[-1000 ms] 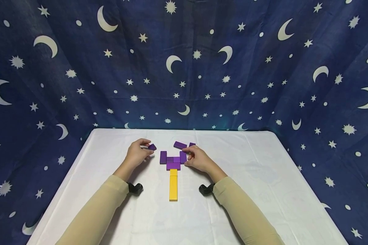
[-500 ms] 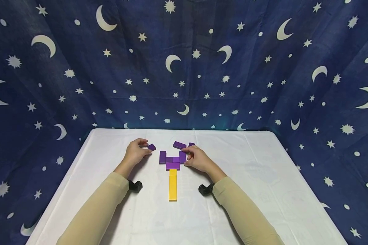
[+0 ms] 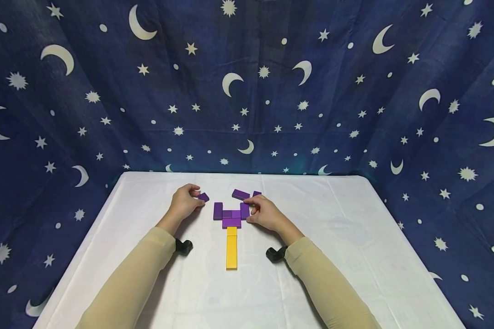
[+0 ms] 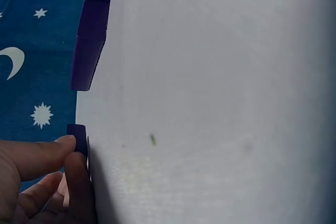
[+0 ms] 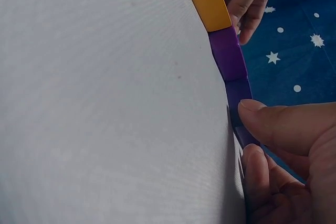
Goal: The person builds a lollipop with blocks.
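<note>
Left hand (image 3: pixel 184 201) pinches small purple block (image 3: pixel 204 197) beyond and left of the yellow bar (image 3: pixel 231 252), table (image 3: pixel 185 292) contact hard to tell, right hand (image 3: pixel 266 214) pinches longer purple block (image 3: pixel 244 211) beyond and right of it; best hold that steady, squaring the small one before release.

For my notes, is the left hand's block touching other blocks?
No, the held block is apart: tablecloth separates it from the nearest block.

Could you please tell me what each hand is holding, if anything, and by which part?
The left hand pinches a small purple block by its left side; the right hand pinches a longer purple block by its near and far ends.
</note>
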`<state>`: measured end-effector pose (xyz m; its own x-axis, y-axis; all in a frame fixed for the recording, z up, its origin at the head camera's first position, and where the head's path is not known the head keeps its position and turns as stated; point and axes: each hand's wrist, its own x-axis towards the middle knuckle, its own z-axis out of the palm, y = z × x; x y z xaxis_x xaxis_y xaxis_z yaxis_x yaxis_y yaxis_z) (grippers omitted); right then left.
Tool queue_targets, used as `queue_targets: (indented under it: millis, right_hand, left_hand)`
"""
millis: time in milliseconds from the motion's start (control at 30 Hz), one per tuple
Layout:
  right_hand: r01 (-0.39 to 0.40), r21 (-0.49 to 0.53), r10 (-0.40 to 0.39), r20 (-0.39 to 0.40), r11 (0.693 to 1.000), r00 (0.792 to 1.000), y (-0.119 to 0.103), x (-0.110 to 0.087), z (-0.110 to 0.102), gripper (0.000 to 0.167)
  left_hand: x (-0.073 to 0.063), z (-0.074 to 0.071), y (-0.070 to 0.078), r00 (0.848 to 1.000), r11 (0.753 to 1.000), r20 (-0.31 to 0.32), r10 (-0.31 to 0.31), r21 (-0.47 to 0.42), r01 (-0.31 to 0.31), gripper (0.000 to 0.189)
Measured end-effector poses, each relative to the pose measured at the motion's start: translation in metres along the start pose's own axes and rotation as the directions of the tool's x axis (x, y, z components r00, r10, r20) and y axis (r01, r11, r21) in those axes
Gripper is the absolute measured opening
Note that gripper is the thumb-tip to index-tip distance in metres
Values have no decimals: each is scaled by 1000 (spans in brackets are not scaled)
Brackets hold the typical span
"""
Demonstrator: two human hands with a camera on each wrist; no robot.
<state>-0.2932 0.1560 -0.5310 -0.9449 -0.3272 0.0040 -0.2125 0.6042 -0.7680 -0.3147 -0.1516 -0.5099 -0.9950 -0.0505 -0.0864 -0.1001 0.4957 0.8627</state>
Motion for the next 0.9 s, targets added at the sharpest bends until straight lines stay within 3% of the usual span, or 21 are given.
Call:
queue_targets:
  millis: [533, 900]
  right_hand:
    - [-22, -7, 22, 13, 1000, 1000, -3, 0, -1, 61]
    - [-23, -1, 23, 16, 1000, 1000, -5, -1, -2, 61]
  left_hand:
    - [-6, 2, 10, 997, 1000, 67, 26, -17, -25, 51]
    - [-10, 8, 22, 983, 991, 127, 132, -23, -130, 52]
